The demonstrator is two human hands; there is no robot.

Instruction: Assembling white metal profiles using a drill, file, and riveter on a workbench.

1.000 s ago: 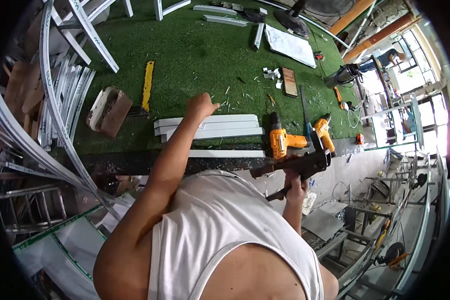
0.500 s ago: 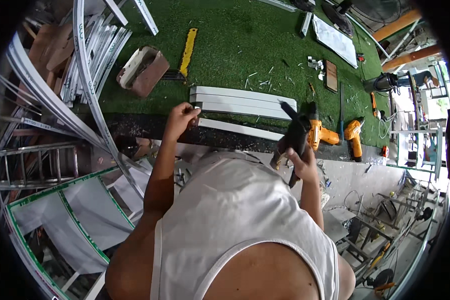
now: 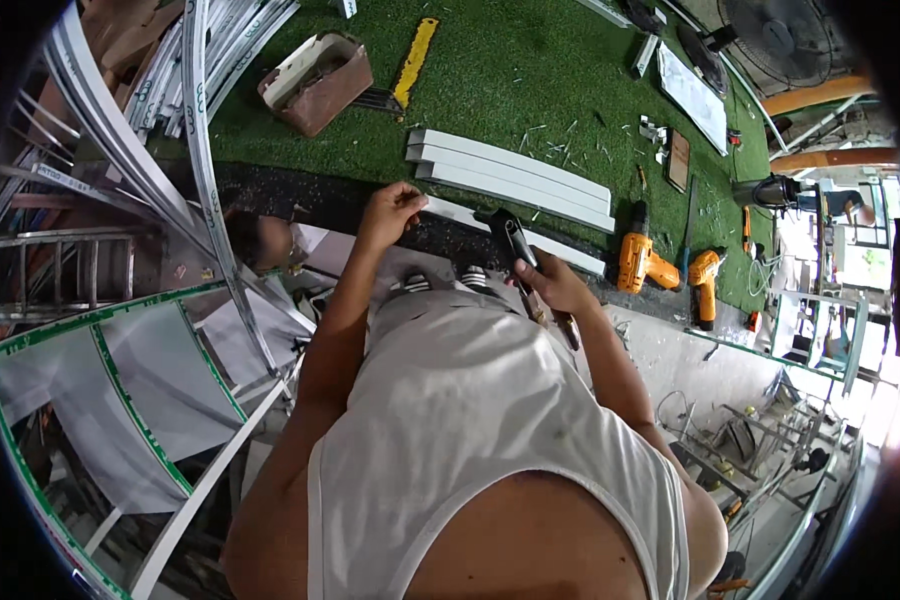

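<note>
A white metal strip (image 3: 562,254) lies along the near edge of the bench. At its left end, my left hand (image 3: 392,213) has thumb and fingers pinched on the tip; any small piece between them is hidden. My right hand (image 3: 558,286) grips a black hand riveter (image 3: 513,240), whose head lies over the strip's middle, pointing away and left. Its handles reach back toward my waist. Just beyond the strip sits a stack of several white strips (image 3: 515,182), side by side.
Right of the strips lie an orange drill (image 3: 638,262) and a second orange drill (image 3: 704,285). A brown box (image 3: 320,90) and yellow square (image 3: 416,55) sit on the green turf bench top (image 3: 490,60). Long metal profiles (image 3: 202,130) lean at left; a green-edged frame (image 3: 120,390) stands below.
My right hand has brought the riveter left and inward over the strip. My left hand has come down to the strip's end. The whole view has shifted slightly.
</note>
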